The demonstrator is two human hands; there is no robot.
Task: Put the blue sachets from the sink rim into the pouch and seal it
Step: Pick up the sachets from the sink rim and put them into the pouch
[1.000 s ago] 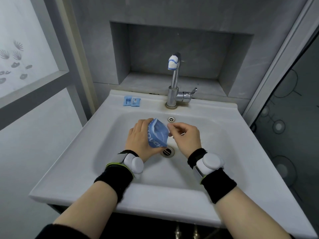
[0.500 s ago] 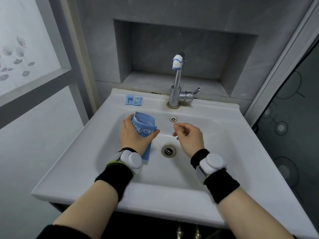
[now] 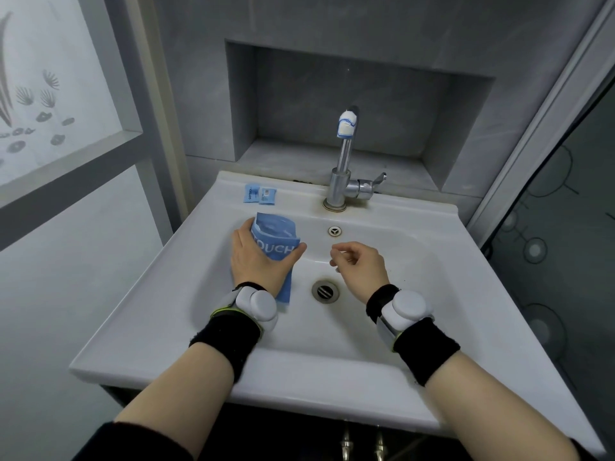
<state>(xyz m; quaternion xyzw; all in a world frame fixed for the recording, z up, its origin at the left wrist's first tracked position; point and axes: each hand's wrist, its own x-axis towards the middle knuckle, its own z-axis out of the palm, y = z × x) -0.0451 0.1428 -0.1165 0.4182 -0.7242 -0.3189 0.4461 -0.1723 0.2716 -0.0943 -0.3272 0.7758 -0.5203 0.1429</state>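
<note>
Two small blue sachets [image 3: 260, 195] lie side by side on the back left of the white sink rim [image 3: 173, 261]. My left hand [image 3: 258, 261] grips a blue pouch [image 3: 275, 235] upright over the left side of the basin, its mouth open and facing the sachets a short way behind it. My right hand [image 3: 361, 269] hovers over the basin to the right of the pouch, fingers loosely curled, holding nothing that I can see.
A chrome tap [image 3: 342, 168] with a side lever stands at the back centre of the rim. The drain [image 3: 325, 291] sits between my wrists. A grey wall niche [image 3: 359, 104] lies behind the tap, a frosted window on the left.
My right hand let go of the pouch and drew back to the right. My left hand carried the pouch left and back, toward the sachets, and turned it upright.
</note>
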